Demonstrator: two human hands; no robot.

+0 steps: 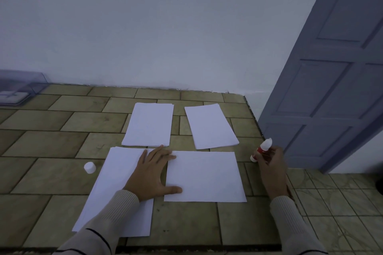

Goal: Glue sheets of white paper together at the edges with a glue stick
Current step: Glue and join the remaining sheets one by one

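White sheets lie on the olive-brown tiled bench [62,145]. A landscape white paper sheet [205,176] sits to the right, and just left of it is a longer, slightly slanted white paper sheet [116,182], perhaps the top of a thin stack. The left grip [153,174], a bare hand laid flat with straight fingers, presses across where the two meet, its thumb on the landscape sheet. It hides whether the edges overlap. The right grip [271,165], off the paper near the bench's right edge, is curled round an uncapped red-and-white glue stick [262,150]. Its small white round cap [90,167] stands on the bench left of the sheets.

The step in hand looks like pressing the join. To do it well, keep the palm flat and rub from the middle of the seam toward both ends, so the overlap bonds without wrinkles or skidding. The bare glue tip should stay clear of the paper meanwhile.

The glue stick's long axis runs diagonally, from its white base at lower left to the glue tip, which points up, rightward and away from the sheets. The landscape sheet's long axis runs left to right, and the slanted sheet's runs near to far.

Beyond them lie two more white paper stacks [149,124], side by side.
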